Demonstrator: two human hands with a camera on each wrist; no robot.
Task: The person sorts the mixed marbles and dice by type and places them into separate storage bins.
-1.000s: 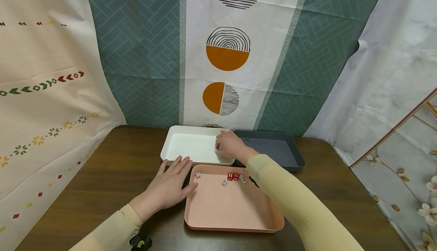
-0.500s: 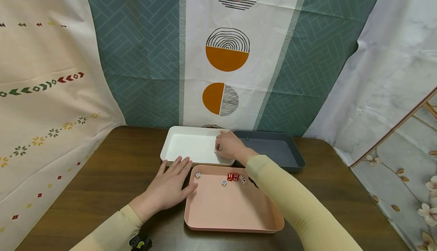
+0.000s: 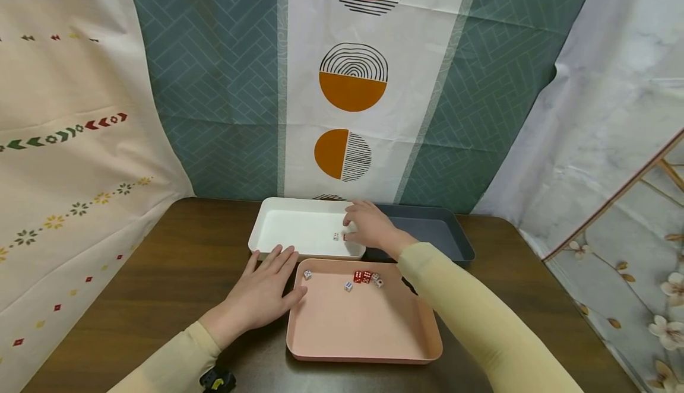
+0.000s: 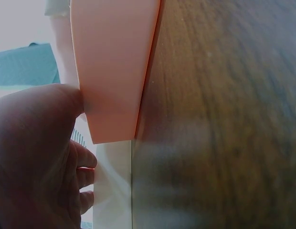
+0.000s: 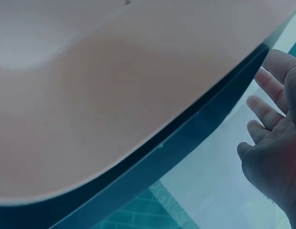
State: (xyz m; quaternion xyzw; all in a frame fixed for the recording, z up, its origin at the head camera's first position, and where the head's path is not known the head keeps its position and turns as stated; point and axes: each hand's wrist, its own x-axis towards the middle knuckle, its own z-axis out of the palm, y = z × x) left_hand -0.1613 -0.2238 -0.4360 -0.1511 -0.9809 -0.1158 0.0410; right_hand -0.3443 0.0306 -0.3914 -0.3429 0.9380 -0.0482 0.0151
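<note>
Evidently, the right arm reaches forward and leftward across the right rim of the pink tray (image 3: 363,339), its pale sleeve (image 3: 470,310) slanting from the worktop's near right. The right hand (image 3: 371,227) is palm down over the right end of the white tray (image 3: 283,224), wrist slightly bent, fingers loosely bent and parted from the thumb. Under it, near that tray's right end, are a white die (image 3: 335,237) and a second die (image 3: 345,237) partly hidden by the thumb; whether they touch, I cannot tell. The left forearm angles in from the worktop's near left corner; the left hand (image 3: 262,298) has its fingers spread, tips at the white tray's near left corner, thumb on the pink tray's left rim. Two red dice (image 3: 366,277) sit toward the pink tray's far edge, one white die (image 3: 307,275) by its far left corner. Along the worktop's far edge, a navy tray (image 3: 459,235) adjoins the white one.
</note>
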